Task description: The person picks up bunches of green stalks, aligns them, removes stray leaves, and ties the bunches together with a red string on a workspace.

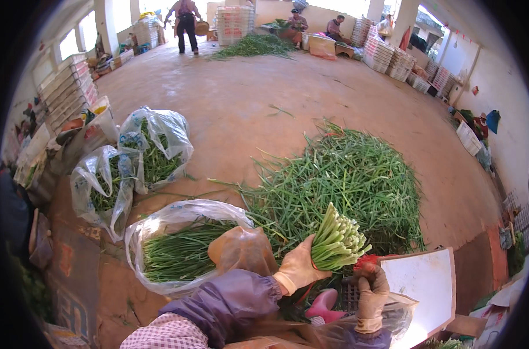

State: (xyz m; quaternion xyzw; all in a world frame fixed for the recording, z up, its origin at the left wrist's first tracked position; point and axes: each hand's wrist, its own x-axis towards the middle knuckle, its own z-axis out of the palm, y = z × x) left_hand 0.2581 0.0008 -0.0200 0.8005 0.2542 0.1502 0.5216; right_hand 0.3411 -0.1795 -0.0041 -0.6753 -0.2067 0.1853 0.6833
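Note:
My left hand (301, 267), in a pale glove, holds a bundle of green flower stalks (339, 242) by its lower side, the pale cut ends pointing up and right; a red tie shows at the hand. My right hand (372, 290), in a stained glove, is just right of the bundle with its fingers bent, beside a cluster of red ties (371, 261). Whether it pinches one is unclear. Behind the bundle lies a large heap of long green leaves (343, 179). An open plastic bag (136, 227) with green stalks stands to the left.
A white board (421, 283) stands at the right, beside a pink boot (323, 305). Two plastic bags of greens (155, 148) (103, 187) sit at left. Stacked crates (66, 94) line the walls. A person (187, 26) stands far back; two people (297, 24) (335, 28) sit there.

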